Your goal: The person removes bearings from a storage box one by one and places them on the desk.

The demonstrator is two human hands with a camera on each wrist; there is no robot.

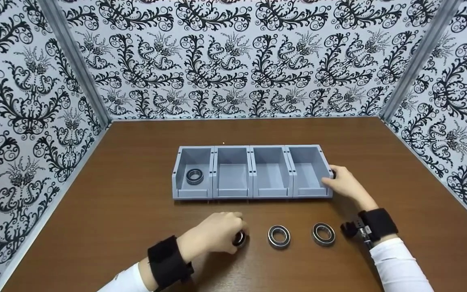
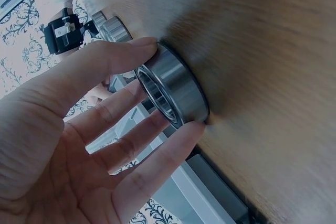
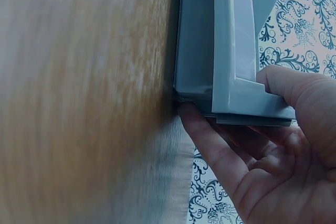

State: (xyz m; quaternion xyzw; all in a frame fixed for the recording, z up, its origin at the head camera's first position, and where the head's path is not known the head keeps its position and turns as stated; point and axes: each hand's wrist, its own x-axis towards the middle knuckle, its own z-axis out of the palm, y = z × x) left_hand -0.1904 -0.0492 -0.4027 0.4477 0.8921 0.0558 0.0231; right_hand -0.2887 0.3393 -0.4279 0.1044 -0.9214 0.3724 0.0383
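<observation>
My left hand (image 1: 216, 233) pinches a steel ball bearing (image 2: 177, 83) with dark seals between thumb and fingers. The left wrist view shows the bearing tilted on edge at the wooden tabletop. A row of joined grey storage bins (image 1: 233, 194) stands beyond that hand. Around the outer wall of the rightmost bin (image 3: 223, 51), my right hand (image 1: 348, 184) grips with the thumb on the inner side and fingers outside. One bearing (image 1: 195, 182) lies in the leftmost bin. To the right of my left hand, two more bearings, a nearer one (image 1: 279, 245) and another (image 1: 323, 243), lie flat.
The brown wooden table (image 1: 136, 162) runs back to walls (image 1: 233, 61) covered in black-and-white scroll pattern. Grey metal posts (image 1: 77, 61) mark the back corners. Dark straps (image 1: 166, 259) with cameras sit on both wrists.
</observation>
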